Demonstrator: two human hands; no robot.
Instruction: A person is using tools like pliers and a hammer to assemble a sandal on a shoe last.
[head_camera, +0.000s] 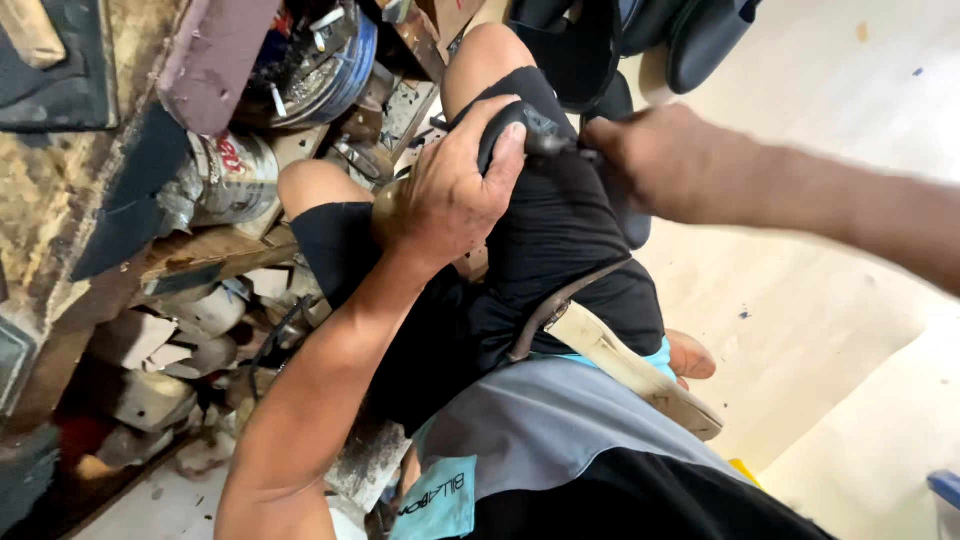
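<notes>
We are gripping a black shoe piece (520, 125) with our left hand (445, 195), the fingers curled tightly over its rounded end while it is resting on our right knee, against the black shorts (560, 240). Our right hand (665, 160) is pressing in from the right side, touching the same black piece; it is blurred, so we cannot tell how far its fingers are closing or what they are holding. A tan sandal with a brown strap (620, 360) is lying across our lap, just below the shorts. To the left, metal tins (235, 175) and offcuts are crowding the cluttered wooden bench (60, 180).
</notes>
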